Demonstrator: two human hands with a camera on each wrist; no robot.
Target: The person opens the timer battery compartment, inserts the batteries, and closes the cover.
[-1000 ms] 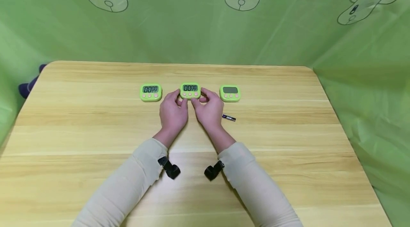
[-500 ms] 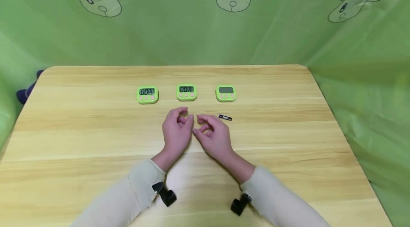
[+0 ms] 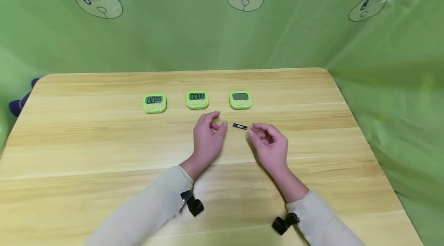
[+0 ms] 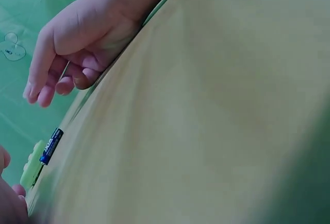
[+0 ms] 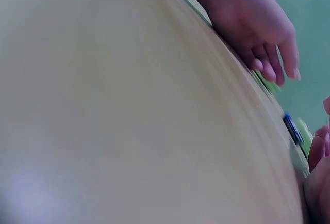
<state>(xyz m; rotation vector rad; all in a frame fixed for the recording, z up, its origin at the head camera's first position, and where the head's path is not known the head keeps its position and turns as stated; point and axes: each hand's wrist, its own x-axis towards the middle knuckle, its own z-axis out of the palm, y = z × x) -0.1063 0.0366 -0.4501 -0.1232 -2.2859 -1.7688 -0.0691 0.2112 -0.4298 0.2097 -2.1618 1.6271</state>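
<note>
Between my two hands a small dark battery [image 3: 240,126] lies on the table; the left wrist view shows the battery [image 4: 51,146] with a blue end. My left hand [image 3: 209,138] is to its left, fingers loosely bent and holding nothing. Close by on the right, my right hand [image 3: 270,145] has thumb and forefinger apart near the battery's right end, with nothing between them. Behind stand three green timers in a row. The left timer [image 3: 154,103] and middle timer [image 3: 197,100] read 00:00, while the right timer [image 3: 240,100] has a blank screen.
The wooden table [image 3: 104,142] runs back to a green curtain [image 3: 173,26] printed with cartoon heads. A dark purple object [image 3: 21,103] shows beyond the table's left edge. Each sleeve carries a black wrist camera [image 3: 192,203].
Both hands have let go of the middle timer, drawn back from it, and moved right to either side of the battery. The timers and battery stay in place on the table.
</note>
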